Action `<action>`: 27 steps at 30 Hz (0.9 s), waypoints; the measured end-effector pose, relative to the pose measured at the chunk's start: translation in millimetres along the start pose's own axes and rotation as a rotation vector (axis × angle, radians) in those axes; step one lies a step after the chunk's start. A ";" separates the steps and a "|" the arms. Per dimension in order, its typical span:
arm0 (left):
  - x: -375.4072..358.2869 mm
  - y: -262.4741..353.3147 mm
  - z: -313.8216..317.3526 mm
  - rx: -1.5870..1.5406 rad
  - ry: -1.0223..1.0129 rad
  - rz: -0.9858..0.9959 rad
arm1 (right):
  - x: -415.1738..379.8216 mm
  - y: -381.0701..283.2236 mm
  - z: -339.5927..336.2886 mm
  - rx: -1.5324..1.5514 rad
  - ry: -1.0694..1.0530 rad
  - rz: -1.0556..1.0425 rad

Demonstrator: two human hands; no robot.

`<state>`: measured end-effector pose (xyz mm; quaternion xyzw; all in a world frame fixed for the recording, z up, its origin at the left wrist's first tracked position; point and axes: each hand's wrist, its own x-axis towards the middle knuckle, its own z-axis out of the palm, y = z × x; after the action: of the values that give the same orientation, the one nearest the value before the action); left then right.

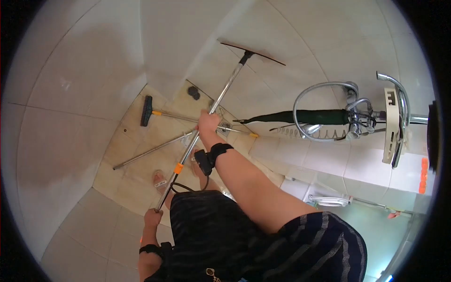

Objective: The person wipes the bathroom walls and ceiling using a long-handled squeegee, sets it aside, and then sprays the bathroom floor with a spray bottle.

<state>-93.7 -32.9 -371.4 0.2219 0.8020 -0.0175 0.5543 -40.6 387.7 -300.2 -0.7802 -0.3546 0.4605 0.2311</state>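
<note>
head view: the squeegee (228,87) slanted from lower left to upper right, its blade end towards the tiled wall (286,35); the left hand (152,217) clenched its near end, the right hand (209,123) gripped mid-pole.

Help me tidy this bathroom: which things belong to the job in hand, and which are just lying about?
In use:
long-handled squeegee, gripped by the left hand and right hand

Apparently just lying about:
floor brush with orange collar
loose metal pole
small dark grey object, identity unclear
</note>
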 end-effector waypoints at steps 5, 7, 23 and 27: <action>-8.5 -11.6 -11.8 -0.008 0.135 0.054 | -38.6 -4.1 -41.0 0.309 -0.310 -0.063; -12.9 -10.8 -18.4 -0.006 0.164 0.058 | -55.4 -19.8 -59.0 0.428 -0.343 -0.068; 0.7 56.2 -143.2 0.129 0.694 0.199 | -69.2 -90.4 -99.2 0.966 -0.378 -0.159; 34.4 111.4 -130.4 0.145 0.744 0.386 | -20.8 -87.6 -134.4 1.038 -0.275 -0.236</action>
<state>-176.7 114.7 -327.7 0.3978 0.8877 0.1114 0.2032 41.5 423.4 -165.4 -0.4515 -0.1930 0.6437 0.5870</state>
